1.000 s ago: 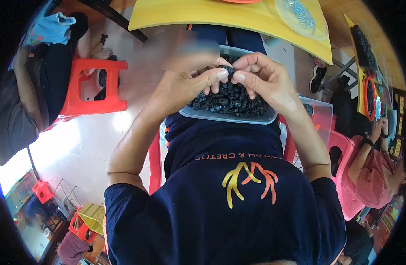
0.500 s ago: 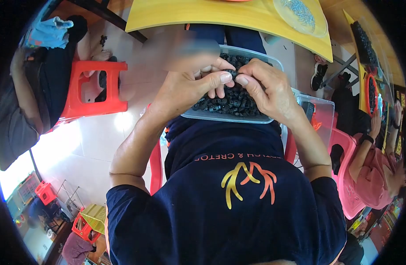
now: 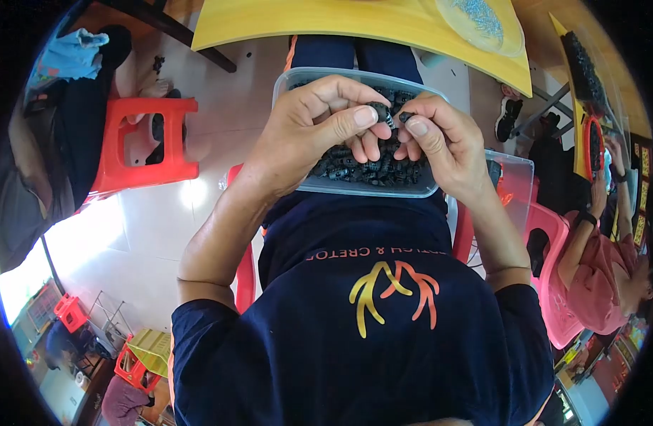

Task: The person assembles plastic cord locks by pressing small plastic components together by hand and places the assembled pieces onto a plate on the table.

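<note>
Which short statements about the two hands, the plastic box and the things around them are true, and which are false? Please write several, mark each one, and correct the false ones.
1. The left hand holds a black piece. True.
2. A clear dish is on the yellow table. True.
3. The right hand rests flat on the yellow table. False: it pinches a small dark piece over the plastic box.
4. The plastic box holds only white parts. False: it holds many black parts.
5. A red stool stands in the upper left of the picture. True.
6. The person's wrists are crossed. False: the hands are side by side.
</note>
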A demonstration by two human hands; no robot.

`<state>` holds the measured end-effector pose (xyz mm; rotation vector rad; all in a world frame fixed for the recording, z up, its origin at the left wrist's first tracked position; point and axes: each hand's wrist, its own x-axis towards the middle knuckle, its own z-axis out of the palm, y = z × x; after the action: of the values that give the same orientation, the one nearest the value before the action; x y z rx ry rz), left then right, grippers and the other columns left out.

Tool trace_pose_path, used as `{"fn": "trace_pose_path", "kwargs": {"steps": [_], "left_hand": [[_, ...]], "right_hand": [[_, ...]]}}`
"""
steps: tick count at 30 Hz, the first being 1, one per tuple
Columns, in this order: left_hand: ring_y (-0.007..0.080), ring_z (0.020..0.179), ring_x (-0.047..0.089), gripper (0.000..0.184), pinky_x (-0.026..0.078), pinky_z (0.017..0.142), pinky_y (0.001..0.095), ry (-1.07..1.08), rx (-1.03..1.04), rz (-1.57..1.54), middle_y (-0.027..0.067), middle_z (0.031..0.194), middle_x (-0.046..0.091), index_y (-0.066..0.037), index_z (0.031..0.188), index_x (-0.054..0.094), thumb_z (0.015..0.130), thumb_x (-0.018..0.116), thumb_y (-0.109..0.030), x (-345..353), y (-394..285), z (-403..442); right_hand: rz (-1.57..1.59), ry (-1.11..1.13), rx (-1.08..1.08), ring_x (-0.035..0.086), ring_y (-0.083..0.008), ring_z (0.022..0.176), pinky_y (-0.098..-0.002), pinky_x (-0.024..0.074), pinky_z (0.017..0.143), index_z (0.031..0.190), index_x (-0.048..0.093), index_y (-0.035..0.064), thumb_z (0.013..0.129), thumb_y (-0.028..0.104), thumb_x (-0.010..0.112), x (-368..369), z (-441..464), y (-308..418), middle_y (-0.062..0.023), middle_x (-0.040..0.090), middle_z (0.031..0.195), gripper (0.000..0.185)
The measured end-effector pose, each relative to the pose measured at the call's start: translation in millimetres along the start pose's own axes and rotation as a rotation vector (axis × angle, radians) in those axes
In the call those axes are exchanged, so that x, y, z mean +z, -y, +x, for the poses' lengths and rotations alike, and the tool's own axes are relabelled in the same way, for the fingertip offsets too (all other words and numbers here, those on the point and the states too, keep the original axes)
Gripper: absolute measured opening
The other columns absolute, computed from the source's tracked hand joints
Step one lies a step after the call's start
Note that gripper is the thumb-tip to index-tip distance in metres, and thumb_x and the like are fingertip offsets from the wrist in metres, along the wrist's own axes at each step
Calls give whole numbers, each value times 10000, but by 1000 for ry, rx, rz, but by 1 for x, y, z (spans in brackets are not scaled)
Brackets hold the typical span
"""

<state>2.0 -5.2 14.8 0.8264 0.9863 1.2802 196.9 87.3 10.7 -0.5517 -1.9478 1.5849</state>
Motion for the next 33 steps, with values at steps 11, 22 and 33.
{"fn": "trace_pose_path", "kwargs": {"steps": [11, 22, 33], "left_hand": [[160, 780, 632, 228, 514, 685, 271, -24, 19, -343, 121, 971, 670, -15, 1168, 587, 982, 568, -146, 8, 29, 2], [156, 791, 636, 228, 520, 711, 270, -24, 4, -319, 128, 997, 676, -27, 1178, 584, 986, 562, -148, 3, 35, -1], [144, 767, 595, 213, 466, 660, 259, -7, -43, -387, 99, 966, 661, -71, 1173, 588, 982, 575, -163, 3, 32, -2]], "right_hand": [[63, -161, 101, 596, -79, 630, -213, 505, 548, 1017, 608, -35, 972, 159, 605, 9, -6, 4, -52, 639, 838, 199], [-218, -161, 4, 588, -85, 600, -222, 480, 529, 987, 643, -24, 944, 122, 630, 4, 3, 0, -65, 627, 812, 153], [-242, 46, 15, 558, -108, 558, -251, 449, 513, 977, 621, -18, 986, 169, 556, -8, 7, 14, -50, 579, 737, 198]]}}
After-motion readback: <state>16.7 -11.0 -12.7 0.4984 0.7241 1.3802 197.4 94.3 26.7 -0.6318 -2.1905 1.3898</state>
